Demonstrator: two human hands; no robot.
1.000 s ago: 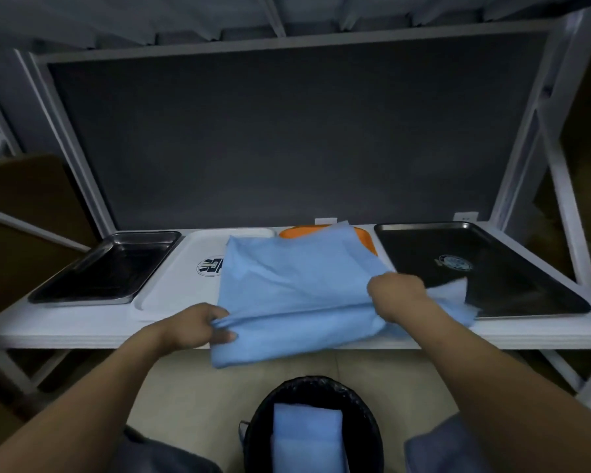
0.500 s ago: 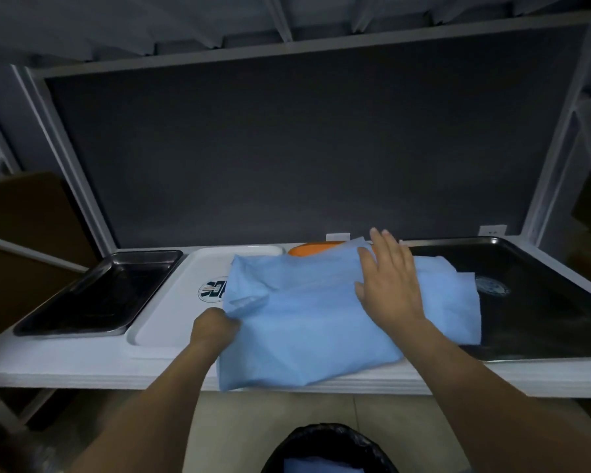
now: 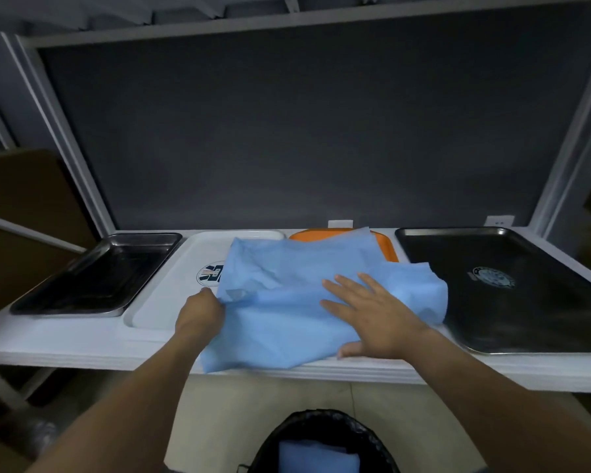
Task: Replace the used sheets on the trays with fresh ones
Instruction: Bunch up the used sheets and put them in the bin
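The sheet (image 3: 287, 322) is a thin, pale blue, cloth-like piece lying rumpled and partly folded on the worktop (image 3: 65, 346). It spreads over the right part of the white tray (image 3: 164, 302) and most of the orange tray (image 3: 384, 245), its right edge reaches onto the dark tray (image 3: 526, 302), and its near edge hangs a little over the front of the worktop. The left hand (image 3: 200, 310) grips the sheet's left edge with curled fingers, while the right hand (image 3: 372, 314) lies flat on it, fingers spread, pressing the middle down. It looks very light and limp, with no stiffness of its own: it creases where it is pushed and probably slides easily over the smooth trays, so one flat palm serves to pin it while the other hand pulls. It may tear if tugged hard from a single pinch. The best holds are likely two corners or one long edge, taken with both hands, so that it opens out flat. A steel tray (image 3: 99, 271) stands bare at the far left, and a second sheet (image 3: 318, 455) lies in the bin (image 3: 273, 438) below.
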